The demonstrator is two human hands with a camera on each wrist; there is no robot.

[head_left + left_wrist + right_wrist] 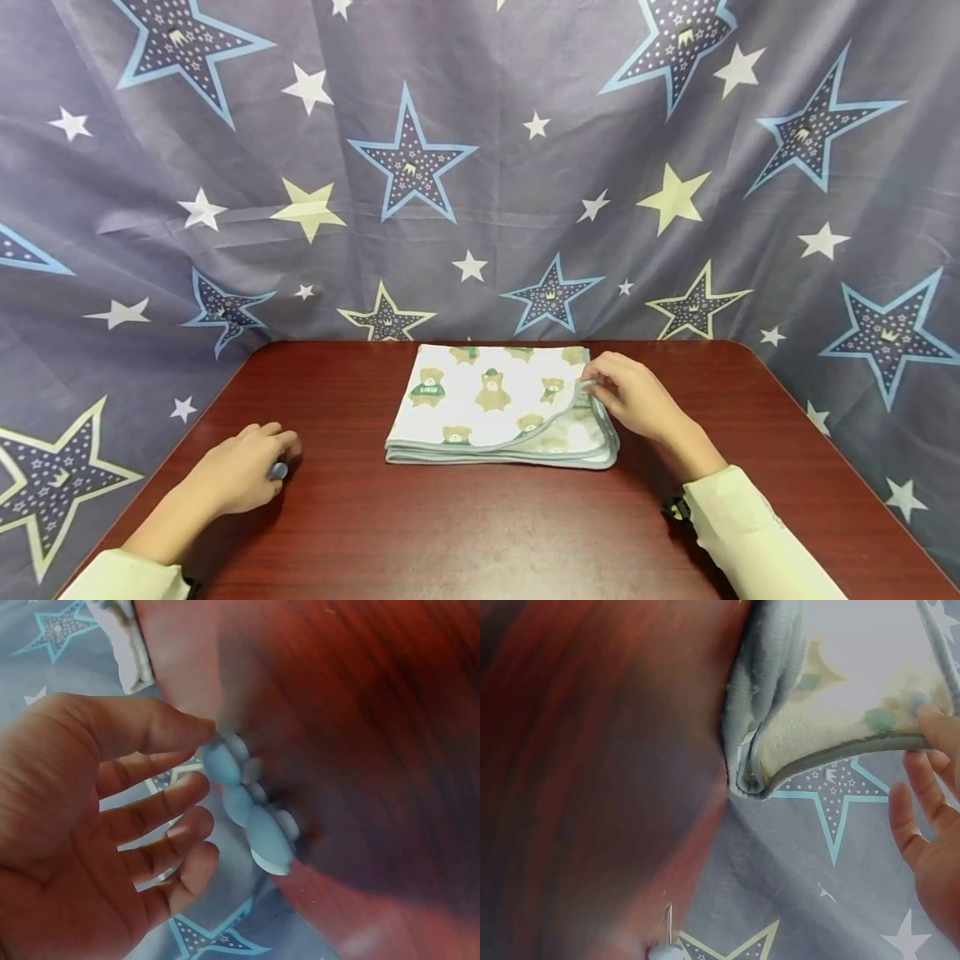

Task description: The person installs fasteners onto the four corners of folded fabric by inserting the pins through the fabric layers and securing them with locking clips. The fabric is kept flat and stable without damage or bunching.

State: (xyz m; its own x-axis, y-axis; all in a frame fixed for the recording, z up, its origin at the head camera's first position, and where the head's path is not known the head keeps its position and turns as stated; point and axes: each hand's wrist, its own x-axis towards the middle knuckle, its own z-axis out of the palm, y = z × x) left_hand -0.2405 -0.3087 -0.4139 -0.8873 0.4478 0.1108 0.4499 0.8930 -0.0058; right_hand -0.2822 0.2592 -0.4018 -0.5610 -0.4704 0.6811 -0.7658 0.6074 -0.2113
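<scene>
A folded white baby blanket (487, 400) with brown bears and a grey-green border lies on the table. My right hand (626, 392) pinches the edge of its top layer at the right corner, raising it off the layers beneath. The right wrist view shows the lifted layer (855, 682) stretched up to the fingertips. Away to the left, my left hand (240, 468) holds a small light-blue object (238, 804) with a wavy outline and pale round knobs along one side. The thumb and index finger pinch one end of it, low over the table; the other fingers are loosely bent.
The dark red wooden table (495, 525) has rounded far corners. A grey curtain (495, 233) with stars hangs behind it and along both sides. In the right wrist view a small pale item (666, 952) with a thin rod shows at the bottom edge.
</scene>
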